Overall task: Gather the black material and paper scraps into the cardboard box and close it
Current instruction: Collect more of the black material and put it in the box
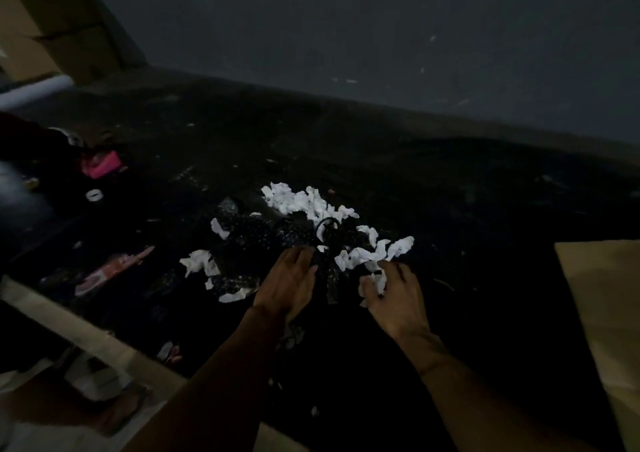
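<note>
Both forearms reach in; my left hand lies flat-fingered on the limp black material; my right hand pinches featherlight paper scraps mid-table; I'd scoop underneath.

Two hands, one black material heap, many white paper scraps, one cardboard flap

Dim, dark scene. Crumpled bright white paper scraps scattered over a black tabletop flecked with pale specks. Among them, glossy black crinkled material dotted with tiny white spots. Plain tan-brown flat cardboard panel at right edge. Brown stacked cardboard boxes at top left. Small hot-pink object at left, and a pink-and-white flat wrapper below it. Dull grey wall behind.
</note>
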